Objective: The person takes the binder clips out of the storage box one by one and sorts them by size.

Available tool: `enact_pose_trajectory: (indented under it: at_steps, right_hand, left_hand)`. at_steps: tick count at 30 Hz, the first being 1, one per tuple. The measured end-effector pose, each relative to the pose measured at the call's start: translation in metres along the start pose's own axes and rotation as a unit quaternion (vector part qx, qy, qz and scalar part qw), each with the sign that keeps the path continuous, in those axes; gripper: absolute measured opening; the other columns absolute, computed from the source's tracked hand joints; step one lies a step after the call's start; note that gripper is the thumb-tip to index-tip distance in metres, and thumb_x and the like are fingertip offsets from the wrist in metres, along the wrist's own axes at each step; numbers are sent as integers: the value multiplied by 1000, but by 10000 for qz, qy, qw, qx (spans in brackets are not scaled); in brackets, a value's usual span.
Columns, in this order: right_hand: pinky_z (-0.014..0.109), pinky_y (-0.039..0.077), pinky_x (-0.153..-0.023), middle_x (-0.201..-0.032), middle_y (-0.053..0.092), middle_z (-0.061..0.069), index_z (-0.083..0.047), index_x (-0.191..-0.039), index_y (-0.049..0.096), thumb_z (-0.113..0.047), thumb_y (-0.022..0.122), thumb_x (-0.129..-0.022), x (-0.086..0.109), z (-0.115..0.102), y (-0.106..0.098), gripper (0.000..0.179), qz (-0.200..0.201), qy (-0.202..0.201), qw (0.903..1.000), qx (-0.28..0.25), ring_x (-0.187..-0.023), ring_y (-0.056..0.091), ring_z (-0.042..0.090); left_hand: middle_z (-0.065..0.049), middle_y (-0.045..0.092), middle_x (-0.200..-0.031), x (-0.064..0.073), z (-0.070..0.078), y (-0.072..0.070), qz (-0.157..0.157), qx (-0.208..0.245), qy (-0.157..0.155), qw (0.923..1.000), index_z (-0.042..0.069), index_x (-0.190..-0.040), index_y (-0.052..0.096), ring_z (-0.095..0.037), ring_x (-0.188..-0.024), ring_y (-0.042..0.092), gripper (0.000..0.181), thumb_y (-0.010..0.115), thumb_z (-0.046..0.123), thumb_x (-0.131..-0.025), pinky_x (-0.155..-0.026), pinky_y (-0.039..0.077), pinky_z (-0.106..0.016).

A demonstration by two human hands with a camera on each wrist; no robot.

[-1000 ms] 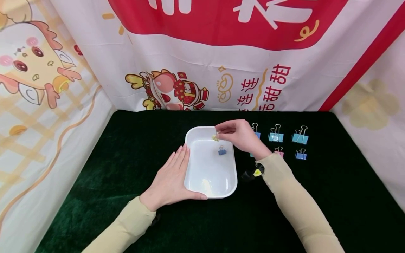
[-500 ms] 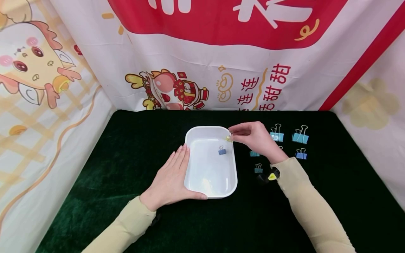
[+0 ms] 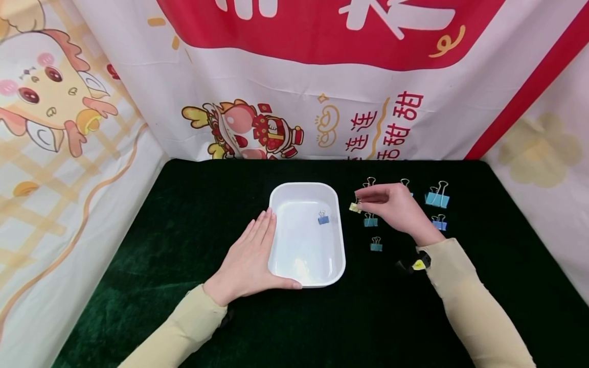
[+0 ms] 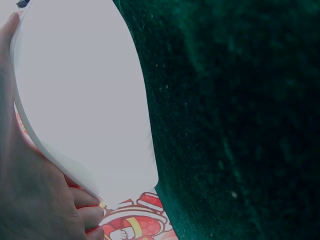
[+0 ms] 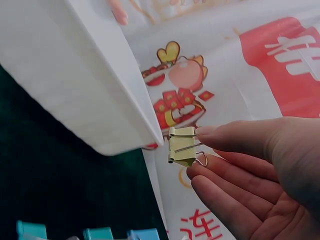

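Observation:
My left hand [image 3: 246,260] rests on the white tray [image 3: 299,250], its straight fingers along the left rim and its thumb at the near edge. Inside the tray, toward the right wall, is a small blue binder clip [image 3: 323,219]. To the right of the tray, my right hand [image 3: 395,207] pinches a small yellow binder clip [image 3: 355,207] by its wire handles. The right wrist view shows this yellow clip [image 5: 182,145] between thumb and fingers. Just below it in the head view sits a teal binder clip [image 3: 370,221].
Several more binder clips stand on the dark green cloth at the right, among them a large light-blue one [image 3: 437,199], a blue one [image 3: 439,224] and a small teal one [image 3: 376,246]. My right hand partly covers others. A printed curtain [image 3: 294,112] hangs behind the table.
My right hand has carried the yellow binder clip from over the tray, past its right rim, to beside the clips on the cloth. My left hand and the tray have stayed put.

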State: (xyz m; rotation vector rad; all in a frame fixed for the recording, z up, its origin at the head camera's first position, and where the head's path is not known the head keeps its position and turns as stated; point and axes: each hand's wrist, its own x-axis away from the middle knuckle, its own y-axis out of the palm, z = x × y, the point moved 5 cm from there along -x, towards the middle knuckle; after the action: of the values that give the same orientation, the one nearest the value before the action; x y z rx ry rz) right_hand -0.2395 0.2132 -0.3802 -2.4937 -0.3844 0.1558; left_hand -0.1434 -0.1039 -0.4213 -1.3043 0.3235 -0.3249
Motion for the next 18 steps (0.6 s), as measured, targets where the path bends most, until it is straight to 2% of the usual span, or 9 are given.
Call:
enact_pose_trajectory:
  at_steps: [4,11,14,18]
  right_hand:
    - [36,59,-84,-116,73,8,-8,-123,74,-25,79,-93,7,8,-11,34,86,27,9998,149,-101,71,20]
    - [46,61,-70,-114,74,7,-13,-127,72,-30,76,-95,21,26,-27,36,23,533,9985,97,-99,70,30]
    - [47,61,-76,-116,73,9,-10,-127,71,-27,75,-96,26,32,-32,36,-7,646,9979,-98,-99,70,31]
    - [42,60,-79,-119,71,15,-4,-127,70,-21,75,-96,34,40,-40,35,-40,550,9980,-300,-97,72,31]
  left_hand:
    - [-10,3,-170,0,-1,-1,-2,27,-15,10000,4,-163,10,-21,-155,3,145,56,98,-63,-123,8,-41]
    - [-10,2,-170,0,-1,0,1,35,-1,10000,4,-163,10,-22,-155,4,144,59,96,-63,-123,9,-41]
    - [-9,2,-170,0,-1,0,-15,26,-5,10000,4,-163,9,-22,-155,3,145,58,97,-63,-123,8,-41]
    - [-9,2,-170,0,0,0,-29,13,-7,10000,4,-163,8,-21,-155,3,145,58,97,-63,-123,8,-41]
